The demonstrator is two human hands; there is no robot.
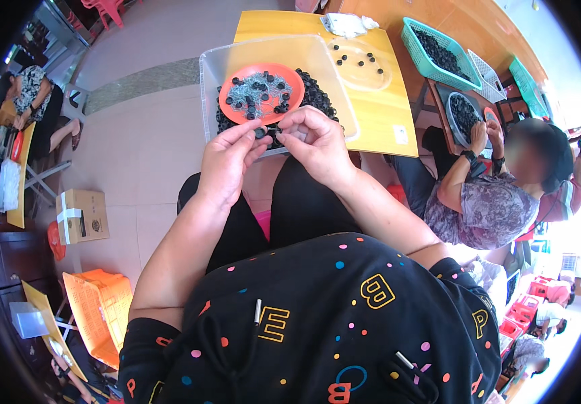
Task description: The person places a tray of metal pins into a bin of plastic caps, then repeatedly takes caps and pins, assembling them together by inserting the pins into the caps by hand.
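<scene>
Your left hand (226,158) and right hand (314,145) meet just above centre frame, over the near edge of the clear plastic rectangular tub (213,71). The left thumb and forefinger are pinched together on a small black round rubber part (260,133); the right hand's fingertips are curled together just beside it, and what they hold, if anything, is too small to tell. Inside the tub sits a round orange plastic plate (236,111) strewn with more black parts and pale bits, on a heap of black pieces. The tub rests on a yellow desk (378,118), whose lower right corner bears a small white rectangular label (401,135). At left frame, a brown cardboard box (83,216) banded with white tape stands on the floor.
</scene>
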